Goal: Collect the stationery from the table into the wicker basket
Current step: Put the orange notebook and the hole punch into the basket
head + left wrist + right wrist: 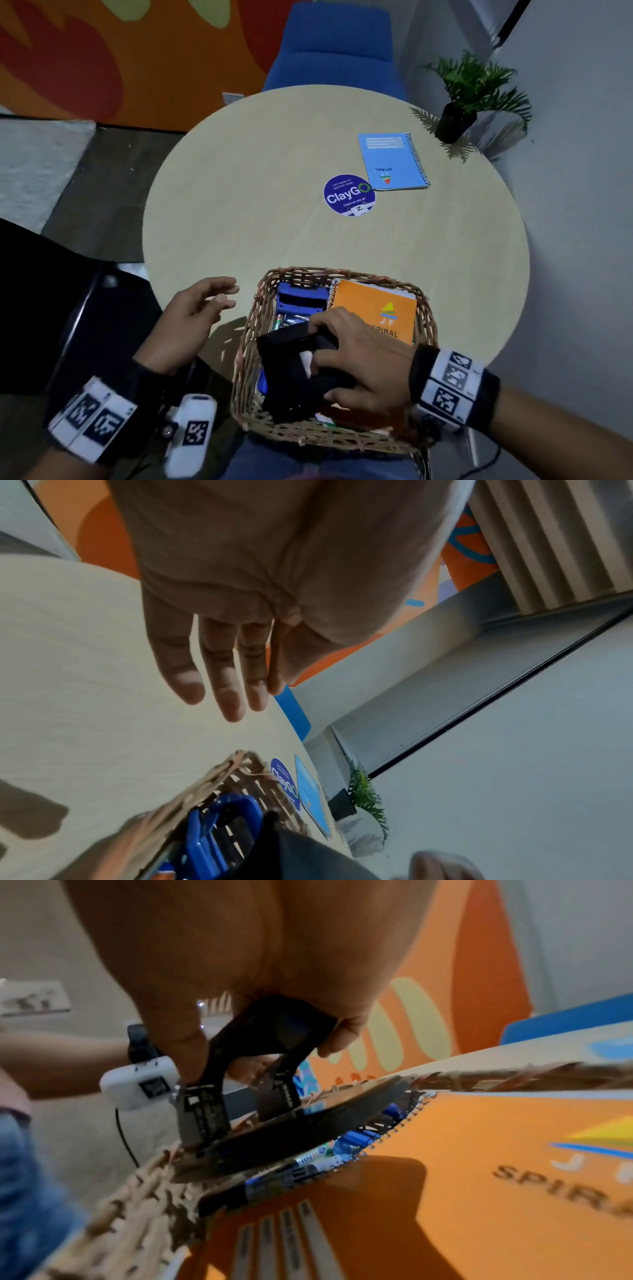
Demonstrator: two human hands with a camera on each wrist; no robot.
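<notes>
The right hand [359, 356] is inside the wicker basket [253, 342]. Its fingers [185, 1037] are clamped on a black hole punch [294, 370], which sits low in the basket at the near left side. From the right wrist view, the thumb and fingers wrap around the punch's black handle, and its flat base lies over some pens [308, 1161].

The left hand [195, 315] hovers just left of the basket, over the near edge of the table [257, 205]. Its fingers [222, 680] are straight and a little apart, and they hold nothing.

The basket stands at the near edge of the round table. Inside it lies an orange notebook [376, 315] on the right side, a blue stapler [299, 298] at the far left, and the pens beside it.

A blue notebook [392, 161] lies flat on the far right part of the table, well apart from the basket. Its near corner is just beside a round blue sticker [347, 195] in the middle of the table. A small green plant [466, 96] in a black pot stands at the far right edge. A blue chair [335, 51] is behind the table.
</notes>
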